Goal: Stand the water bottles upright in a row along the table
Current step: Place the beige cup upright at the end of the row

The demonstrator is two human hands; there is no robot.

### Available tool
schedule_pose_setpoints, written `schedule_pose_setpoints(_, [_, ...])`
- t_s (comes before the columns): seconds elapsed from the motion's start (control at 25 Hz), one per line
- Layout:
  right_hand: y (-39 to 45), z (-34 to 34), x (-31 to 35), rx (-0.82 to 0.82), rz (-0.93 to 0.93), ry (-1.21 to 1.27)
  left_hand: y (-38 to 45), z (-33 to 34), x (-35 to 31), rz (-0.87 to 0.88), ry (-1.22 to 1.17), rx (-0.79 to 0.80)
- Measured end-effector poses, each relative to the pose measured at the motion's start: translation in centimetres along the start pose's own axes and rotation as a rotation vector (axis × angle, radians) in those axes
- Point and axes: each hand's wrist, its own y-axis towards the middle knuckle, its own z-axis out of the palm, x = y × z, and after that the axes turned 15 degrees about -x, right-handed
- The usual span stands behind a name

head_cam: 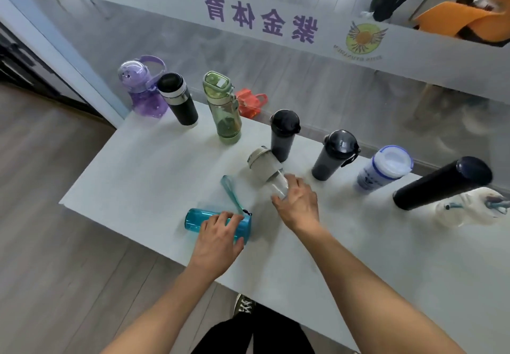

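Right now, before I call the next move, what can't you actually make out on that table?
Head view only:
- Red bottle: mostly hidden behind the green bottle; upright or lying, unclear.
- Clear bottle with beige lid: body blurred and covered by the right hand; grip closure unclear.
- White bottle: blurred at the frame's right edge, behind the tall black bottle.
- Teal bottle: middle covered by the left hand.

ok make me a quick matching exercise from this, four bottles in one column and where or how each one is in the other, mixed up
Bottles:
1. purple bottle
2. teal bottle
3. clear bottle with grey lid
4. green bottle

States:
A. tilted, under the right hand
B. upright, at the table's far left corner
C. lying flat, under the left hand
D. upright, in front of the orange bottle

Pairs: 1-B, 2-C, 3-A, 4-D
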Motion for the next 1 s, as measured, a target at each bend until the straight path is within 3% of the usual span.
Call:
schedule_pose_setpoints(0.28, [6.3,5.0,1.3,0.144,0.039,-0.155,2.3,-0.3,0.3,-0.056,-0.037,-0.08])
schedule_pose_setpoints(0.44, [5.2,4.2,-0.1,0.192,0.16,0.115,3.5,-0.9,-0.6,-0.054,-0.086,-0.137])
schedule_pose_setpoints(0.56, [0.8,1.5,-1.5,0.133,0.215,0.483,4.5,-1.6,-2.0,-0.128,-0.199,-0.156])
schedule_pose_setpoints(0.68, [-3.7,-1.6,-2.3,0.079,0.226,0.682,4.9,-2.5,-3.9,-0.212,-0.431,-0.122])
schedule_pose_setpoints(0.8, [-7.1,-4.4,-3.2,0.002,0.21,0.708,4.2,-3.2,-6.3,-0.189,-0.67,-0.087])
schedule_pose_setpoints(1.0, [-10.7,-9.0,-6.4,-0.185,0.234,0.68,1.7,-3.2,-11.7,0.009,-0.782,-0.063])
